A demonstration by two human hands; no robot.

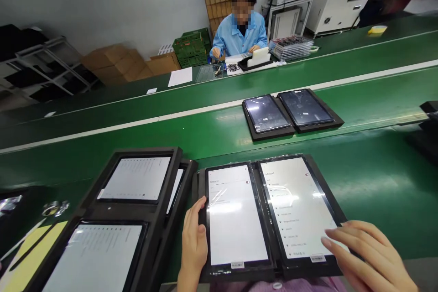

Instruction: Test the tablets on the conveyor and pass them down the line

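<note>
Two tablets lie side by side in a black foam tray [255, 275] before me, both lit with a white "Internet" settings page. The left tablet [236, 223] shows a nearly blank page, while the right tablet [294, 210] lists several networks. My left hand [194, 237] grips the tray's left edge, thumb and fingers close beside the left tablet. Over the lower right corner of the right tablet is my right hand [369, 251], fingers stretched and apart, holding nothing. Whether its fingertips touch the glass, I cannot tell.
To the left, stacked black trays [171, 164] hold more lit tablets. Two dark tablets [267, 114] lie in foam on the green conveyor [205, 127]. A yellow sheet [44, 246] lies at lower left. Across the belt sits a co-worker [239, 32] in blue.
</note>
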